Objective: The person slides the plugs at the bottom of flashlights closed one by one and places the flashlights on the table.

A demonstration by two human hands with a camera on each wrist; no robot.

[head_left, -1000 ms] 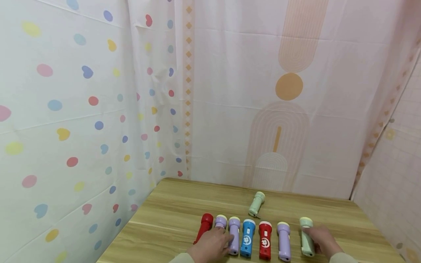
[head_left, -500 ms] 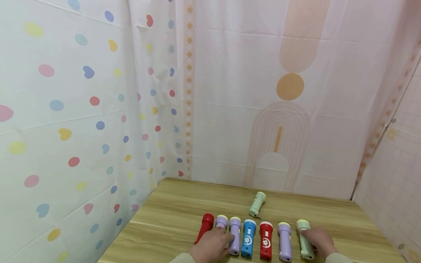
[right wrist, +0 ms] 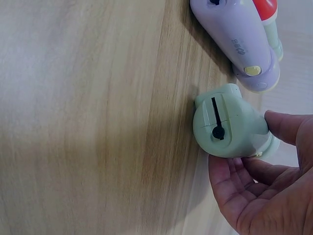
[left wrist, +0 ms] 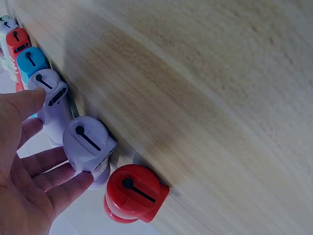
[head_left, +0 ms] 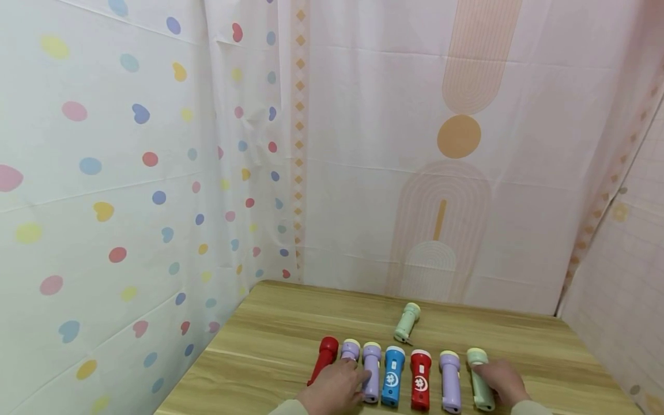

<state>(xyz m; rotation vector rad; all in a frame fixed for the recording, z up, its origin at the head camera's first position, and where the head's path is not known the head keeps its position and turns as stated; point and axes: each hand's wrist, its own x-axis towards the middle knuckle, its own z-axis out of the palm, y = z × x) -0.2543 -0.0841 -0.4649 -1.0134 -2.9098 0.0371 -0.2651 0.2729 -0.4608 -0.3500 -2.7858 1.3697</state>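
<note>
My right hand [head_left: 502, 381] grips a pale green flashlight [head_left: 476, 357] at the right end of a row on the table. In the right wrist view, the thumb lies on one side of the green barrel and the fingers curl under the other. My left hand [head_left: 334, 387] rests at two purple flashlights, one partly hidden [head_left: 350, 349] under it and one beside it [head_left: 371, 369]. The left wrist view shows the thumb at the end of one purple flashlight [left wrist: 57, 110] and straight fingers against the other [left wrist: 88, 142].
A red flashlight [head_left: 324, 358] lies left of my left hand. Between the hands are a blue flashlight [head_left: 393, 369], a red one [head_left: 420, 374] and a purple one [head_left: 450, 380]. Another green flashlight [head_left: 407, 323] lies farther back on the wooden table [head_left: 290, 311]. Patterned curtains [head_left: 353, 173] stand behind.
My right hand has slid the green flashlight a little left, toward the purple one, and it now tilts slightly. The left hand has stayed in place.
</note>
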